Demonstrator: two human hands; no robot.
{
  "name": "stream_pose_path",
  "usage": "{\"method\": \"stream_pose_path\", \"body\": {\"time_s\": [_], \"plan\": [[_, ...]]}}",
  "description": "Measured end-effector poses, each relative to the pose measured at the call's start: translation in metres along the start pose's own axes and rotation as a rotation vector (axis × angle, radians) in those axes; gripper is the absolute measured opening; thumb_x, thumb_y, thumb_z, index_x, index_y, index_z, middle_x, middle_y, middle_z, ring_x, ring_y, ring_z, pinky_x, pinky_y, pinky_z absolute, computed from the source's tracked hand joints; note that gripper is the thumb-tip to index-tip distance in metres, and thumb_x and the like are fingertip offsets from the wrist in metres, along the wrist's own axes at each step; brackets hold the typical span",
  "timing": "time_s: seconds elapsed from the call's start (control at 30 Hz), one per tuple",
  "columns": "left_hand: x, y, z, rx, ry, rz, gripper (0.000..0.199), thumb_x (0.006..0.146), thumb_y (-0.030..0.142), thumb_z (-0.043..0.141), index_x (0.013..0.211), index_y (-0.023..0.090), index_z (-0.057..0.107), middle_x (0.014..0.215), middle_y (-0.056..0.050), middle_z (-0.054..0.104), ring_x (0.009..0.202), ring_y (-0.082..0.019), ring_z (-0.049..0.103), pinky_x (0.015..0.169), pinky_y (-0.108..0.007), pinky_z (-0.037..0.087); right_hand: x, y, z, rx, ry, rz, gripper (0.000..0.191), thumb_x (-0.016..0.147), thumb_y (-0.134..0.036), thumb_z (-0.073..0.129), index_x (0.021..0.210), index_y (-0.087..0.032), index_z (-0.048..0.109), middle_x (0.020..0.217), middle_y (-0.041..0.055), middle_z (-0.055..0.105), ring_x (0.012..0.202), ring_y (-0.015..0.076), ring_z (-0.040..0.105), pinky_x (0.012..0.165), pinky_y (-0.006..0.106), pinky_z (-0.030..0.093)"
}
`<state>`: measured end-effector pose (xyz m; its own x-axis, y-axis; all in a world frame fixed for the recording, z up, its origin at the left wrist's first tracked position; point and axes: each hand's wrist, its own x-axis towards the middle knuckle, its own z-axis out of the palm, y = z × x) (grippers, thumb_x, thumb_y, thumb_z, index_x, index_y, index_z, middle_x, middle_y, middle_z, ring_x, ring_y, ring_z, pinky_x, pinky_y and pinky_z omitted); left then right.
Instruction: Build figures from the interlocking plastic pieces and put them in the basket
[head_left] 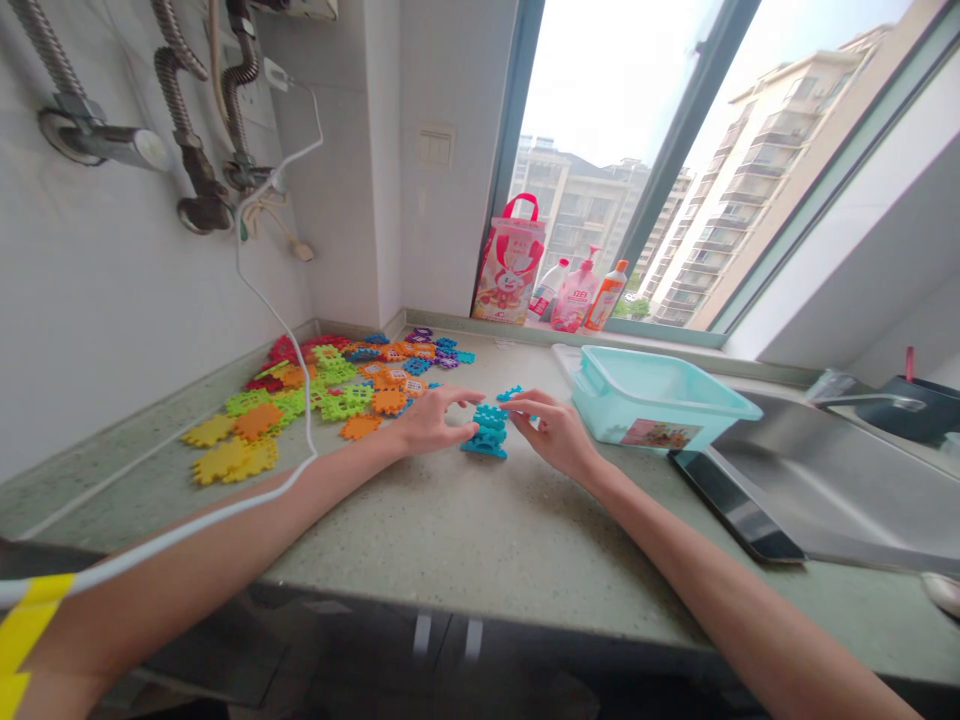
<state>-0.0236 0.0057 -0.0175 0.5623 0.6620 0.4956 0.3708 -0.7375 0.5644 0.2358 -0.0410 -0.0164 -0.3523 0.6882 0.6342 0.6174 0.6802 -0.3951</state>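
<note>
A small stack of blue toothed plastic building pieces (pixel 487 440) stands upright on the counter between my two hands. My left hand (pixel 439 420) is at its left side, thumb tip against the stack and index finger stretched out above, apart from the thumb. From the right, my right hand (pixel 553 428) has its fingertips closed at the edge of the top blue piece (pixel 491 412). Another blue toothed piece (pixel 510 393) shows just behind the stack. The fingers partly hide where they meet the pieces.
Loose toothed pieces in several colours, such as yellow ones (pixel 234 460), spread at the left. A white cable (pixel 309 400) hangs across my left forearm. To the right are a turquoise basket (pixel 667 395), a dark flat device (pixel 739 510) and the sink (pixel 847 490). Bottles (pixel 574 298) line the windowsill.
</note>
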Motion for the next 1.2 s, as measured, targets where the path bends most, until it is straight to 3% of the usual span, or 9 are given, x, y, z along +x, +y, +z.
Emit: {"method": "stream_pose_path", "body": {"time_s": [0.23,0.37,0.5,0.67,0.83,1.0,1.2], "plan": [[0.003,-0.004,0.004,-0.003,0.018,-0.037,0.026,0.087,0.032,0.071,0.109,0.023,0.081,0.098,-0.005,0.081,0.09,-0.021,0.073,0.077,-0.029,0.054,-0.001,0.007,0.003,0.003,-0.07,0.039,0.028,0.101,-0.039,0.063,0.118,-0.024,0.079,0.115,0.0083,0.077,0.074,0.0142,0.069,0.064,0.025,0.055],[0.002,-0.002,0.004,0.004,0.001,-0.038,0.026,0.085,0.031,0.072,0.109,0.023,0.08,0.099,-0.003,0.081,0.092,-0.021,0.073,0.078,-0.028,0.055,-0.003,0.014,0.009,0.014,-0.07,0.052,0.027,0.1,-0.039,0.065,0.12,-0.026,0.077,0.111,0.0061,0.079,0.068,0.0132,0.068,0.063,0.026,0.056],[0.002,-0.004,0.006,-0.003,-0.036,-0.024,0.029,0.08,0.027,0.075,0.108,0.023,0.079,0.099,-0.003,0.081,0.092,-0.021,0.074,0.084,-0.029,0.056,-0.003,0.016,0.011,0.035,-0.077,0.036,0.027,0.101,-0.038,0.062,0.12,-0.027,0.078,0.116,0.0067,0.079,0.076,0.0159,0.072,0.063,0.026,0.058],[0.002,-0.01,0.007,-0.033,-0.069,-0.028,0.029,0.08,0.027,0.076,0.109,0.023,0.081,0.095,-0.003,0.081,0.091,-0.02,0.075,0.08,-0.028,0.056,-0.003,0.015,0.011,0.038,-0.091,0.042,0.027,0.1,-0.036,0.064,0.122,-0.027,0.077,0.117,0.0068,0.078,0.077,0.0162,0.073,0.064,0.027,0.059],[0.001,-0.01,0.005,0.033,-0.097,-0.02,0.03,0.082,0.031,0.075,0.11,0.025,0.083,0.098,-0.004,0.081,0.09,-0.021,0.074,0.079,-0.027,0.055,-0.003,0.014,0.013,0.016,-0.077,0.044,0.025,0.094,-0.031,0.071,0.118,-0.026,0.076,0.105,0.0051,0.079,0.079,0.0172,0.073,0.066,0.026,0.058],[0.003,-0.008,0.004,0.094,-0.114,-0.008,0.022,0.084,0.034,0.073,0.1,0.024,0.084,0.092,-0.004,0.08,0.084,-0.02,0.071,0.075,-0.027,0.051,-0.004,0.011,0.014,-0.026,-0.061,0.037,0.03,0.092,-0.03,0.074,0.121,-0.027,0.073,0.1,0.0033,0.079,0.071,0.0157,0.071,0.068,0.028,0.057],[0.005,-0.007,0.003,0.036,-0.137,-0.053,0.029,0.092,0.044,0.067,0.102,0.023,0.084,0.09,-0.004,0.081,0.081,-0.02,0.072,0.071,-0.026,0.049,-0.003,0.011,0.014,-0.003,-0.074,0.119,0.025,0.1,-0.038,0.065,0.121,-0.026,0.074,0.099,0.0034,0.079,0.059,0.0121,0.065,0.066,0.027,0.055]]}}
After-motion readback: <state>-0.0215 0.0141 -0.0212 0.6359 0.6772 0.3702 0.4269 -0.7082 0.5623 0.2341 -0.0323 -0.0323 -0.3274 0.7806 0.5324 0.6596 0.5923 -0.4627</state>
